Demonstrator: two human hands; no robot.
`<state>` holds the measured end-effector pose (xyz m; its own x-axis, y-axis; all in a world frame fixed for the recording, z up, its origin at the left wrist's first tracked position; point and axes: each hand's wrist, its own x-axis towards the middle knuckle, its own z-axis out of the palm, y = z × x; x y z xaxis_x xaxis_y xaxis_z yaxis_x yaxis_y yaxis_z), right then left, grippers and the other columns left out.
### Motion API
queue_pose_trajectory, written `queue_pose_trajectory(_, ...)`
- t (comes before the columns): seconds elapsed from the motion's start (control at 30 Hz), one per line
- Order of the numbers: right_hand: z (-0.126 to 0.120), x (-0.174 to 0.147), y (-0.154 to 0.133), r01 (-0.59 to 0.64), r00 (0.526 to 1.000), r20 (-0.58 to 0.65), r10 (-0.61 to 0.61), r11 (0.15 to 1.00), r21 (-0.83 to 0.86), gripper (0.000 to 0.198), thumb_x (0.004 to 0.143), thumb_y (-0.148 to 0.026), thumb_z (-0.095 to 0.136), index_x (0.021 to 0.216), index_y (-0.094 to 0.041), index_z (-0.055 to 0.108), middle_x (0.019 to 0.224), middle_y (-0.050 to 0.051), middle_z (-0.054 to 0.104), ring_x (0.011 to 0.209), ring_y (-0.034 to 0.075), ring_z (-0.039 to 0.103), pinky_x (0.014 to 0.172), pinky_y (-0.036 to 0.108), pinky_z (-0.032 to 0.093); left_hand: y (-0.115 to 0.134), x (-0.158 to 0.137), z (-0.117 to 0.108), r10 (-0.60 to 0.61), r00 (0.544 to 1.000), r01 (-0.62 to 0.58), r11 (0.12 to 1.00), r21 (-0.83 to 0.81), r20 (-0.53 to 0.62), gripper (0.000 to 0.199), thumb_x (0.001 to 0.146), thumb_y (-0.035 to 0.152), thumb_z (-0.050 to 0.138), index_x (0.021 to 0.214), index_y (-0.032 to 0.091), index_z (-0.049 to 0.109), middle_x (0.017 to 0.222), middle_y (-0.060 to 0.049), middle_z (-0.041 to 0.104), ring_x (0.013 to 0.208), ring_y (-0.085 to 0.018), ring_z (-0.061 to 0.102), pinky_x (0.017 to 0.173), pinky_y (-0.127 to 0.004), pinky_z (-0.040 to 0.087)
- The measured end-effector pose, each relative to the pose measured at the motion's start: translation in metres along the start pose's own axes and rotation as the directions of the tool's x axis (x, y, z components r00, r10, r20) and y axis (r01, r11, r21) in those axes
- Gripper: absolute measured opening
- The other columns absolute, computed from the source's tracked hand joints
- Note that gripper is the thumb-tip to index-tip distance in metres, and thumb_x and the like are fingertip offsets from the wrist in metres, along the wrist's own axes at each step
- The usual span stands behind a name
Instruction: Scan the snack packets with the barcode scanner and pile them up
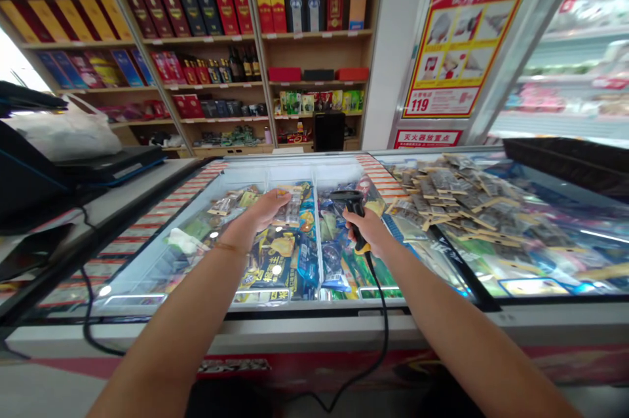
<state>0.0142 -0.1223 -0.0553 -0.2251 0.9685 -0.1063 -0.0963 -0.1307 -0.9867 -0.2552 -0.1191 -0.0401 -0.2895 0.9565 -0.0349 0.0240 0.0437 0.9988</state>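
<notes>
My right hand (pixel 366 228) is wrapped round the handle of a black barcode scanner (pixel 354 208) with a yellow base, its cable hanging toward me. The scanner head points left, toward my left hand. My left hand (pixel 270 205) is closed on the edge of a small clear packet (pixel 291 209) with dark contents, held over the glass top of a chest freezer (pixel 246 313). Frozen food bags (pixel 275 254) show beneath the glass. To the right, a heap of similar packets (pixel 457 189) with tan strips lies on the freezer top.
On the left counter, a white plastic bag (pixel 63 130) rests on a black device (pixel 118 166). A loose black cable (pixel 88 300) hangs over the freezer's left edge. A dark tray (pixel 570 159) sits at the right. Shelves of boxed goods (pixel 196 15) stand behind.
</notes>
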Motion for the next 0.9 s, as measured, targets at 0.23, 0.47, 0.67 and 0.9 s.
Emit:
queue_pose_trajectory(0.23, -0.005, 0.002, 0.005, 0.037, 0.998, 0.042, -0.035, 0.999, -0.037, 0.025, 0.076, -0.030, 0.069, 0.091, -0.020, 0.052, 0.055, -0.008, 0.055, 0.035, 0.010, 0.051, 0.034, 0.021, 0.037, -0.012, 0.030, 0.076, -0.091, 0.996, 0.090, 0.960, -0.264, 0.010, 0.018, 0.096, 0.037, 0.059, 0.099, 0.027, 0.044, 0.088, 0.003, 0.069, 0.071, -0.016, 0.072, 0.073, -0.043, 0.063)
queue_pose_trajectory(0.47, 0.003, -0.005, 0.012, 0.079, 0.991, 0.116, -0.069, 0.993, -0.087, 0.032, 0.073, -0.037, 0.073, 0.092, -0.021, 0.053, 0.059, -0.008, 0.056, 0.037, 0.010, 0.053, 0.037, 0.022, 0.039, -0.027, 0.035, 0.065, -0.024, 1.000, 0.026, 0.928, -0.371, 0.010, 0.040, 0.074, 0.015, 0.078, 0.102, 0.024, 0.051, 0.093, 0.000, 0.072, 0.084, -0.021, 0.075, 0.081, -0.048, 0.063)
queue_pose_trajectory(0.67, 0.004, -0.014, 0.010, 0.125, 0.985, 0.135, -0.103, 0.979, -0.163, 0.032, 0.074, -0.038, 0.072, 0.094, -0.021, 0.054, 0.058, -0.009, 0.055, 0.037, 0.010, 0.052, 0.037, 0.022, 0.037, -0.041, 0.035, 0.063, 0.045, 0.993, -0.080, 0.936, -0.341, -0.111, 0.038, 0.068, 0.017, 0.083, 0.096, 0.021, 0.057, 0.086, 0.000, 0.071, 0.084, -0.021, 0.073, 0.079, -0.042, 0.063)
queue_pose_trajectory(0.9, 0.002, -0.018, 0.006, 0.107, 0.988, 0.130, -0.086, 0.981, -0.164, 0.032, 0.073, -0.039, 0.073, 0.091, -0.022, 0.054, 0.057, -0.008, 0.055, 0.037, 0.010, 0.051, 0.039, 0.023, 0.039, -0.044, 0.035, 0.065, 0.073, 0.986, -0.115, 0.950, -0.292, -0.152, 0.038, 0.071, 0.018, 0.080, 0.101, 0.022, 0.058, 0.086, 0.002, 0.071, 0.081, -0.018, 0.071, 0.078, -0.037, 0.062)
